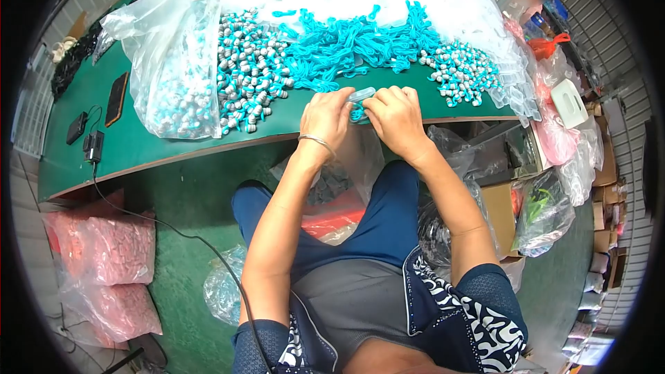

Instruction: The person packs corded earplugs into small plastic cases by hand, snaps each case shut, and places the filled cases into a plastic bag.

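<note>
My left hand (324, 122) and my right hand (397, 122) meet at the front edge of the green table, fingers closed around a small clear plastic case (361, 94). Between the hands, just below that case, a bit of turquoise cord (357, 113) shows; whether it lies inside the case I cannot tell. Right behind the hands spreads a heap of bundled turquoise cords (353, 45). Grey-and-turquoise striped pieces lie in a large pile (253, 69) on the left and a smaller pile (463, 73) on the right.
A clear bag (183, 97) of striped pieces stands on the table (131, 145), near a phone (117, 100) and a black adapter (93, 145) with a trailing cable. Clear cases (516, 90) lie at right. Bags of pink pieces (121, 249) sit on the floor. Another person is at the upper right.
</note>
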